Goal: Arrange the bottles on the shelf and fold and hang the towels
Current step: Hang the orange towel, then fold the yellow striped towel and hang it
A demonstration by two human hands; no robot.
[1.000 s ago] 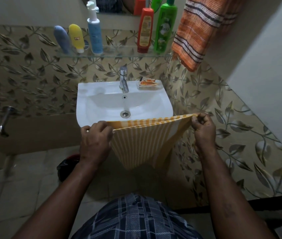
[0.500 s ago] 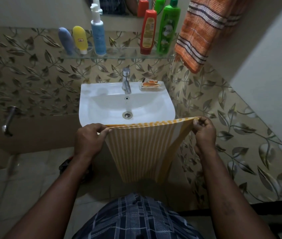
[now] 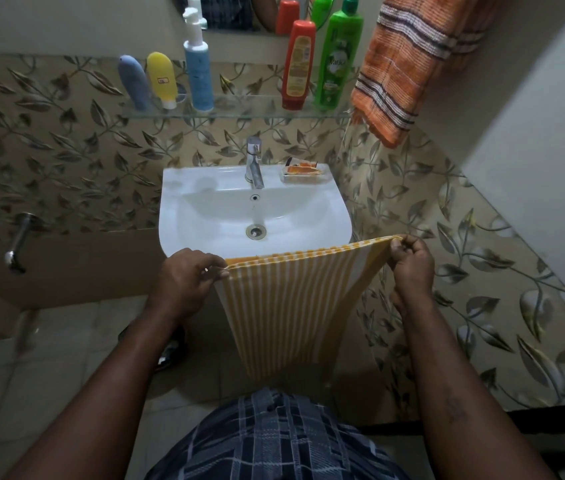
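Left hand [image 3: 184, 282] pinches one top corner of thin yellow-and-white striped cloth towel [image 3: 288, 306]; right hand [image 3: 411, 263] pinches other corner. Towel stretched taut along top edge, hangs flat before front rim of white glazed ceramic basin [image 3: 205, 216]. Glass shelf [image 3: 239, 110] above carries blue tube, yellow tube, blue pump bottle [image 3: 199, 74], red bottle [image 3: 297, 64], green bottle [image 3: 338, 60]. Coarse-woven orange striped towel [image 3: 409, 64] hangs beside shelf's right end.

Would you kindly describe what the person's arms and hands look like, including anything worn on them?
Both arms are bare up to the frame's edge, with no sleeve in view. The left hand and right hand carry no visible glove, ring, watch or bracelet. A faint mark shows on the right forearm. The waist garment is dark blue checked.
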